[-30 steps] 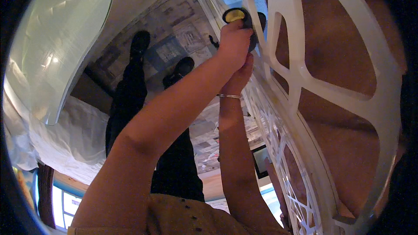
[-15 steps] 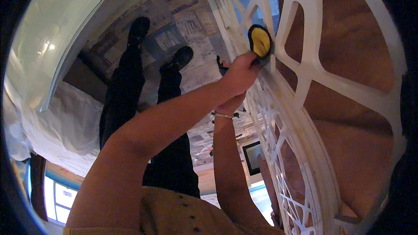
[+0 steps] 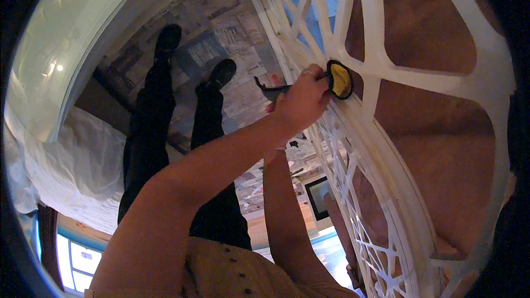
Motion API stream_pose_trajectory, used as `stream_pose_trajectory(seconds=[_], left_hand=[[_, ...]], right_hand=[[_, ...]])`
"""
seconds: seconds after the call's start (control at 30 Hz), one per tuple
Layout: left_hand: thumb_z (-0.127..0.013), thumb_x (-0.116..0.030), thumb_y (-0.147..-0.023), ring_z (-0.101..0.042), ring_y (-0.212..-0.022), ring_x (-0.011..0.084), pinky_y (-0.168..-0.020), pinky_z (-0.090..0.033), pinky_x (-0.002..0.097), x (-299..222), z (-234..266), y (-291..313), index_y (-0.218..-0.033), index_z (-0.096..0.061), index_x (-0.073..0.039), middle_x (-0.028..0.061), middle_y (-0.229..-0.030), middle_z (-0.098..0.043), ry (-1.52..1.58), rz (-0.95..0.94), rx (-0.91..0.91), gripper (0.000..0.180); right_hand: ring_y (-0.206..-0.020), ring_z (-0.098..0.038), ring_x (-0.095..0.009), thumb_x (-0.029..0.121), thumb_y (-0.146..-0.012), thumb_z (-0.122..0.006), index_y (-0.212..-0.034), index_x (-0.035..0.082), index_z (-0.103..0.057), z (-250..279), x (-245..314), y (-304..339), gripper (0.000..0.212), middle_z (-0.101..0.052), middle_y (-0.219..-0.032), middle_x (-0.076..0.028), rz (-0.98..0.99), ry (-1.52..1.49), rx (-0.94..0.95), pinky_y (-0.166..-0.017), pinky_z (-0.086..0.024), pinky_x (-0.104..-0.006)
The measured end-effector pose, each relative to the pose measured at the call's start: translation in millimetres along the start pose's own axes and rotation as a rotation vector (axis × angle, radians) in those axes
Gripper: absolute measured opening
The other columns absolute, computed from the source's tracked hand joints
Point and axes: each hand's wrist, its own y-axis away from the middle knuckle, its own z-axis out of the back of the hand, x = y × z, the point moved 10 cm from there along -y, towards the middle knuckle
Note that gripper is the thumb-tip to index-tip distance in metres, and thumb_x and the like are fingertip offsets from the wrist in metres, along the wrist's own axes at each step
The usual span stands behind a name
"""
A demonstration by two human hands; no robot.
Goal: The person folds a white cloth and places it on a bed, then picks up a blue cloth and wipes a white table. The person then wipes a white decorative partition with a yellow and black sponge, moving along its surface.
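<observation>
My left hand (image 3: 305, 92) is closed, its fingers pinching the near edge of a yellow oval pad with a black rim (image 3: 340, 80). The pad is up against a white openwork panel (image 3: 381, 55) on the right. Behind the left forearm, most of my right hand (image 3: 270, 108) is hidden. Its fingertips show beside a dark grey, black-edged piece (image 3: 273, 91) that sticks out to the left of the left hand. Whether this piece joins the yellow pad, I cannot tell.
Brown surface (image 3: 436, 149) shows through the panel's openings. A glossy pale curved shell (image 3: 72, 38) rises at the left, above white sheeting (image 3: 83, 154). My black-shod feet (image 3: 222, 73) stand on patchwork-patterned flooring (image 3: 237, 38). Further down is a dark framed rectangle (image 3: 318, 198).
The yellow pad has moved down and slightly right along the panel, turning as it went. The left hand went with it. More of the dark grey piece now shows to the left.
</observation>
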Motion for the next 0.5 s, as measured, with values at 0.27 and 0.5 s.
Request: stream_pose_trajectory(seconds=[0.27, 0.5], left_hand=[[-0.059, 0.001, -0.076, -0.054, -0.084, 0.0412, -0.073, -0.047, 0.0440, -52, 61, -43, -0.105, -0.055, -0.005, 0.0205, -0.093, -0.052, -0.046, -0.119, -0.190, 0.030], [-0.050, 0.004, -0.081, -0.054, -0.089, 0.0375, -0.079, -0.046, 0.0413, -38, 44, -34, -0.110, -0.056, -0.003, 0.0210, -0.096, -0.053, 0.016, -0.055, -0.123, 0.030]], right_hand=[[-0.101, -0.055, -0.020, 0.029, -0.090, -0.055, -0.120, 0.008, -0.049, -44, 28, -2, 0.037, -0.056, -0.112, -0.008, -0.115, -0.112, 0.106, -0.085, -0.045, -0.0337], [-0.100, -0.055, -0.020, 0.025, -0.090, -0.056, -0.119, 0.007, -0.048, -44, 97, 20, 0.035, -0.055, -0.115, -0.009, 0.145, 0.088, 0.050, -0.083, -0.046, -0.0335]])
